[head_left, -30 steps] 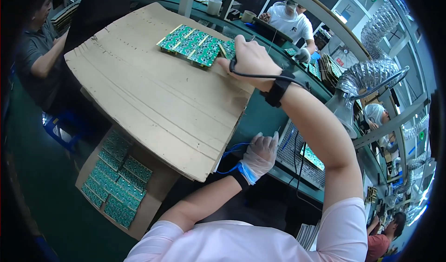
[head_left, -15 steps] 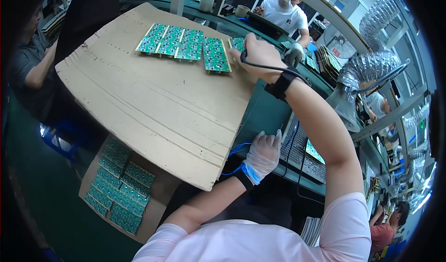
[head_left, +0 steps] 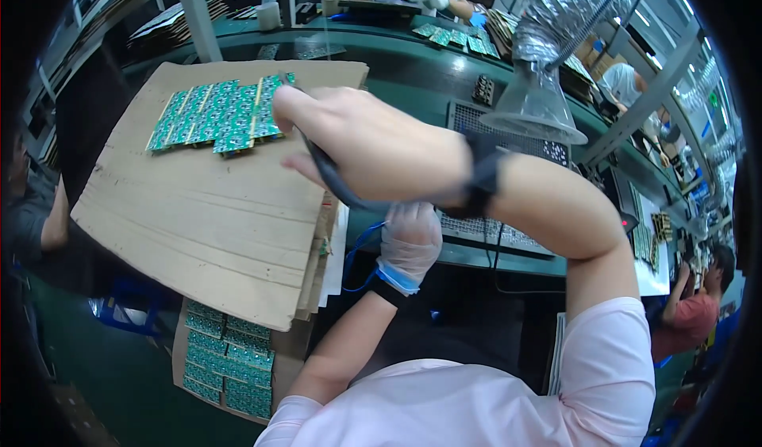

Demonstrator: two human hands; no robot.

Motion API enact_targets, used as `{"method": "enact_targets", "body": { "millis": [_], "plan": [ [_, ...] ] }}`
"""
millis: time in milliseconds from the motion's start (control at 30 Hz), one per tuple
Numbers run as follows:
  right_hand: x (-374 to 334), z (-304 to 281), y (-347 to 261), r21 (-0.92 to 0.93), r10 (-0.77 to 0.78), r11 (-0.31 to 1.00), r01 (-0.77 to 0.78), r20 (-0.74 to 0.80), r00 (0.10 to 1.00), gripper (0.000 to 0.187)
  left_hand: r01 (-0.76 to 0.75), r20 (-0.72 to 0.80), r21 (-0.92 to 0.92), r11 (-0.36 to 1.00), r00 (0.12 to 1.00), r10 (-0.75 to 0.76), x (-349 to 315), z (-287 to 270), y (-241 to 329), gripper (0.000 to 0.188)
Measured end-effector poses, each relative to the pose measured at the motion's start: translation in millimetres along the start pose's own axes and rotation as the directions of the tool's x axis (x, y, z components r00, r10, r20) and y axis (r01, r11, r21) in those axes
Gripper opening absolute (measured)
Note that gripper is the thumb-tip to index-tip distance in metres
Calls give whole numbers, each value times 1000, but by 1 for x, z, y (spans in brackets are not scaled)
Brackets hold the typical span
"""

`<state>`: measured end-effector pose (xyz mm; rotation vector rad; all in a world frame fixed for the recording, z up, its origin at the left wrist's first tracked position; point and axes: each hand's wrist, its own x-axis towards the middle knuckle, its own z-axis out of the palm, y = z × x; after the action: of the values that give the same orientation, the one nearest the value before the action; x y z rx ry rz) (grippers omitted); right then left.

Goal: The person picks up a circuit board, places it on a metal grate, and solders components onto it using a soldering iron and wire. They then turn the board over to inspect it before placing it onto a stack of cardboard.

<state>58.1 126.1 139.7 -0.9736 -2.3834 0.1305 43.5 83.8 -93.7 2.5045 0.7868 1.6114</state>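
My right hand (head_left: 349, 134), bare with a black wrist strap, reaches left across the picture over a cardboard sheet (head_left: 202, 209). Its fingers are curled and the thumb is apart from them. A dark cord-like thing (head_left: 324, 169) runs along the palm; its kind is unclear. Just beyond the fingers is the rightmost green circuit board (head_left: 267, 114), in a row with several other boards (head_left: 194, 114) on the cardboard. My left hand (head_left: 409, 241), in a thin whitish glove, rests below my right forearm with its fingers bent; the forearm partly hides their tips.
More circuit boards (head_left: 230, 360) lie on a lower cardboard at the left. A perforated metal plate (head_left: 500, 237) is on the green bench. A silver duct with a clear hood (head_left: 536, 114) hangs at the right. Across the bench a gloved co-worker's hand (head_left: 429, 0) shows.
The view has swung to the right, so the boards and cardboard appear farther left. My right hand has reached farther left along the row. The left hand's fingers, stretched before, are bent.
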Motion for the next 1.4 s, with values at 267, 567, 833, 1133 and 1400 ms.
{"method": "enact_targets", "body": {
  "millis": [267,567,833,1133,1400],
  "plan": [
    [-169,-117,-88,-247,348,916,-317,90,933,30,175,217,-149,973,966,-140,15,-20,3,48],
    [-347,-104,-89,253,742,609,-752,-518,426,23,370,63,-391,843,924,-376,14,-14,20,39],
    [-381,-32,-51,710,820,561,-425,-547,167,30,38,93,-78,996,995,-31,29,-27,34,29],
    [-305,13,-26,856,892,452,-249,-433,130,54,127,392,-449,884,917,68,32,-18,102,32],
    [-325,11,-15,831,868,497,-252,-482,121,52,-44,257,-255,966,960,111,30,-24,77,35]
  ]
}}
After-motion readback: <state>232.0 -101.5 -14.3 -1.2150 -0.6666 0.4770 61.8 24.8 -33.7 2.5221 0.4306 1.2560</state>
